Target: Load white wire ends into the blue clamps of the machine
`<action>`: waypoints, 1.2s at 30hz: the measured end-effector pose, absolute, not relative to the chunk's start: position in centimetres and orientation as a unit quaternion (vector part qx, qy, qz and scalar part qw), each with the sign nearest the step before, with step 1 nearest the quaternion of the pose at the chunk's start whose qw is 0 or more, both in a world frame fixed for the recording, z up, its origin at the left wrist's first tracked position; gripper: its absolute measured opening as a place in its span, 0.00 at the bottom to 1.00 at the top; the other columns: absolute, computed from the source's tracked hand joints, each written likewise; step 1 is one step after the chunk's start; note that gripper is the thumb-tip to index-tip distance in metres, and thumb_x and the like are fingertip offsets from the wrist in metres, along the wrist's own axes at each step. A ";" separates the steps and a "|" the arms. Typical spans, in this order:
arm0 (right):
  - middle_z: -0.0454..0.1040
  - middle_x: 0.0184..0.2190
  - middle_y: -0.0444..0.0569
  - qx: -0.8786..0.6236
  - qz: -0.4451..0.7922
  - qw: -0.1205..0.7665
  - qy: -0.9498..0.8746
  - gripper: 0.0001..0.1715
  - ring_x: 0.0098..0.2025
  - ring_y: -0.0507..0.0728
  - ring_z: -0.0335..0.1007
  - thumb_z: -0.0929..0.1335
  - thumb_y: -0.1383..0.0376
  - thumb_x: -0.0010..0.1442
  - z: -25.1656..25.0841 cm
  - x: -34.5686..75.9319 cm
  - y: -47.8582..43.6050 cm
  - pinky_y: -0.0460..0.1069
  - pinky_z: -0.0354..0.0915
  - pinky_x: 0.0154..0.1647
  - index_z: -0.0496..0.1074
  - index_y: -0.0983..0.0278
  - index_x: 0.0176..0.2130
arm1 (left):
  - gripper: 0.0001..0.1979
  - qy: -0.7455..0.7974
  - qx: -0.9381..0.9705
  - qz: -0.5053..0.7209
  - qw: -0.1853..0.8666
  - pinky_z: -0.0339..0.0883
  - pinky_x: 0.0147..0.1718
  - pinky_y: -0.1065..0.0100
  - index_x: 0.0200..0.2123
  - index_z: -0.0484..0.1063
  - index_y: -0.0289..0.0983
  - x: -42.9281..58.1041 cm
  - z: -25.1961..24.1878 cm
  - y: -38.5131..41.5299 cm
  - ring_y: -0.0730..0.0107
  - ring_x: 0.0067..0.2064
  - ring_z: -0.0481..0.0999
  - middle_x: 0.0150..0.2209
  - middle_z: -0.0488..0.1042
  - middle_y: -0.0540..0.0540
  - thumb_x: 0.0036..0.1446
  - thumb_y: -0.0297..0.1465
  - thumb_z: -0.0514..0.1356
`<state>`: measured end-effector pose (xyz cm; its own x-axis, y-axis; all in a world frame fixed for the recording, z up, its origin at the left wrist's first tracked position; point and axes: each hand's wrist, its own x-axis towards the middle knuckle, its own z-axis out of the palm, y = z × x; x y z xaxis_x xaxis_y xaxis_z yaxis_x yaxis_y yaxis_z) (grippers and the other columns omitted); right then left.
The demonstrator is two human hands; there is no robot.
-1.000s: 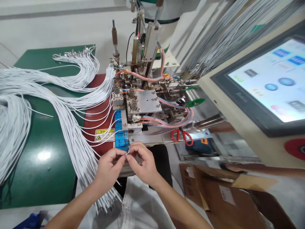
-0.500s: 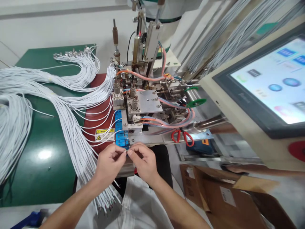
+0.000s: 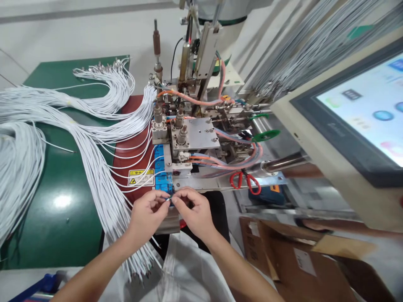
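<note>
My left hand (image 3: 150,212) pinches a white cable (image 3: 168,199) close to its end, thumb against forefinger. Just to the right, my right hand (image 3: 194,209) is closed in a pinch at the tip of the same cable; the tip's details are too small to make out. Both hands meet at the near end of a row of blue clamps (image 3: 160,165) on the machine (image 3: 195,134). Several white cables run from the left into these clamps. A thick bundle of white cables (image 3: 94,178) hangs over the table edge beside my left forearm.
More white cables (image 3: 22,167) lie coiled on the green table (image 3: 69,235). Red-handled scissors (image 3: 244,182) and a wire spool (image 3: 262,128) are at the machine's right. A touch screen (image 3: 371,109) juts in at right, above a cardboard box (image 3: 302,260). A warning label (image 3: 141,178) marks the red plate.
The view has shifted slightly, so the scene sits a little further right. My hands stay together at the cable end, with the fingertips slightly further apart.
</note>
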<state>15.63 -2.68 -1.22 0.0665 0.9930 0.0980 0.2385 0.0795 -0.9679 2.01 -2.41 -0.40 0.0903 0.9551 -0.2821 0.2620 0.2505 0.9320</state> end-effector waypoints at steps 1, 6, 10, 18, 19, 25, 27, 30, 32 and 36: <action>0.71 0.22 0.45 -0.551 0.371 0.477 -0.576 0.07 0.25 0.51 0.64 0.66 0.69 0.52 -1.3 15.8 -2.7 0.46 0.62 0.26 0.70 0.64 0.23 | 0.07 0.589 0.530 0.318 0.520 0.66 0.25 0.74 0.33 0.70 0.34 1.9 -0.5 -2.3 0.76 0.25 0.71 0.26 0.72 0.49 0.50 0.30 0.58; 0.71 0.25 0.47 -0.556 0.289 0.433 -0.648 0.07 0.29 0.53 0.66 0.64 0.68 0.54 -2.3 16.6 -2.3 0.47 0.62 0.32 0.69 0.63 0.25 | 0.12 0.570 0.655 0.224 0.442 0.67 0.32 0.71 0.43 0.71 0.39 0.6 -0.3 -1.4 0.71 0.32 0.73 0.32 0.74 0.48 0.53 0.31 0.56; 0.68 0.23 0.45 -0.595 0.327 0.407 -0.611 0.09 0.26 0.52 0.64 0.62 0.67 0.55 -3.5 16.6 -1.6 0.46 0.61 0.28 0.66 0.63 0.25 | 0.10 0.537 0.743 0.158 0.367 0.66 0.38 0.67 0.39 0.72 0.40 -0.3 0.3 -0.2 0.69 0.36 0.73 0.35 0.74 0.48 0.55 0.28 0.54; 0.67 0.25 0.45 -0.607 0.348 0.371 -0.610 0.09 0.28 0.53 0.64 0.61 0.66 0.57 -4.4 16.4 -1.3 0.46 0.59 0.28 0.65 0.63 0.26 | 0.10 0.526 0.791 0.189 0.248 0.67 0.37 0.66 0.37 0.72 0.38 -0.5 -0.8 0.4 0.69 0.35 0.73 0.34 0.72 0.46 0.58 0.26 0.51; 0.67 0.24 0.45 -0.611 0.351 0.366 -0.608 0.09 0.27 0.53 0.63 0.61 0.66 0.56 -4.4 16.4 -1.2 0.46 0.59 0.28 0.65 0.63 0.26 | 0.09 0.531 0.791 0.185 0.242 0.66 0.36 0.66 0.36 0.71 0.38 -0.4 -0.9 0.4 0.68 0.35 0.72 0.34 0.72 0.47 0.57 0.26 0.52; 0.66 0.22 0.43 -0.616 0.385 0.347 -0.593 0.07 0.26 0.53 0.62 0.61 0.67 0.54 -4.3 16.5 -0.6 0.46 0.58 0.27 0.64 0.62 0.25 | 0.06 0.540 0.793 0.167 0.226 0.66 0.35 0.66 0.32 0.69 0.36 -0.3 -0.9 0.6 0.68 0.34 0.71 0.31 0.71 0.48 0.56 0.24 0.53; 0.66 0.22 0.43 -0.611 0.396 0.345 -0.592 0.07 0.26 0.53 0.62 0.61 0.67 0.54 -4.4 16.6 -0.5 0.46 0.59 0.27 0.64 0.62 0.25 | 0.07 0.534 0.797 0.176 0.221 0.66 0.35 0.67 0.32 0.70 0.36 -0.3 -1.1 0.6 0.68 0.34 0.72 0.31 0.71 0.48 0.56 0.24 0.53; 0.67 0.24 0.44 -0.591 0.405 0.337 -0.611 0.08 0.28 0.53 0.64 0.61 0.67 0.56 -4.5 17.0 -0.5 0.46 0.60 0.29 0.64 0.62 0.26 | 0.07 0.523 0.801 0.201 0.211 0.67 0.36 0.67 0.33 0.70 0.37 -0.5 -1.5 0.5 0.69 0.35 0.72 0.32 0.72 0.47 0.57 0.24 0.52; 0.68 0.26 0.45 -0.576 0.393 0.335 -0.634 0.10 0.31 0.53 0.65 0.60 0.66 0.58 -4.5 17.3 -0.4 0.47 0.60 0.32 0.65 0.62 0.27 | 0.08 0.517 0.802 0.213 0.209 0.67 0.37 0.67 0.33 0.70 0.37 -0.6 -1.8 0.4 0.69 0.35 0.72 0.33 0.72 0.47 0.57 0.23 0.52; 0.68 0.27 0.45 -0.579 0.345 0.348 -0.652 0.12 0.32 0.54 0.65 0.59 0.63 0.61 -4.3 17.3 -0.1 0.48 0.60 0.36 0.66 0.62 0.28 | 0.09 0.505 0.806 0.227 0.211 0.67 0.38 0.67 0.34 0.70 0.37 -0.7 -1.9 0.4 0.69 0.37 0.72 0.33 0.72 0.46 0.57 0.23 0.51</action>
<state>17.33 -0.15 -4.29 -0.0872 0.9947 0.0549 0.5148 0.0922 -0.8523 -0.66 0.37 -1.95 0.3876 0.9092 0.1524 0.7179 -0.4014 0.5688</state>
